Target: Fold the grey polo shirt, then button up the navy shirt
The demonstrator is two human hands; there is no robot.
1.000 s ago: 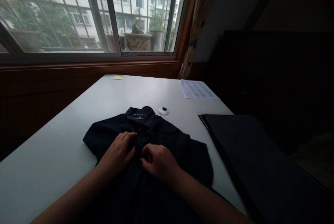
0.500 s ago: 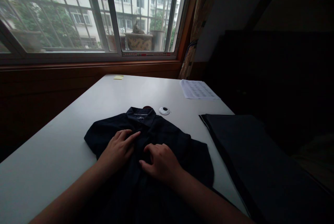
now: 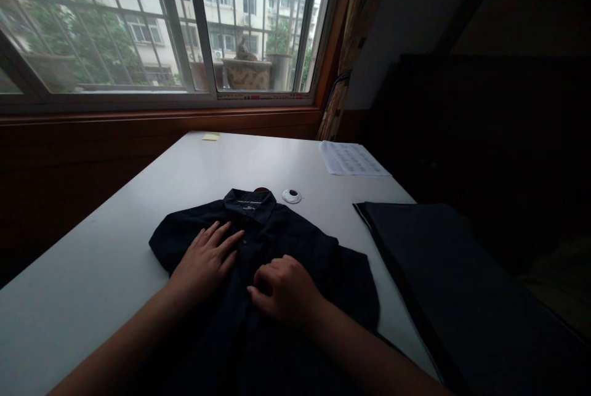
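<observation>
Lying beneath both hands, the dark shirt (image 3: 298, 230) spreads across the surface (image 3: 92, 297). The left hand (image 3: 203, 258) lies over it, fingers apart, gripping nothing; the right hand (image 3: 284, 288) is loosely curled, though whether it pinches cloth I cannot tell. A sideways drag from either could crease the front.

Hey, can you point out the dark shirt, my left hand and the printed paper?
Dark shirt (image 3: 261, 245): head view, on its upper front.
Left hand (image 3: 203, 263): head view, on its back.
Printed paper (image 3: 353, 159): head view, on its printed face.
</observation>
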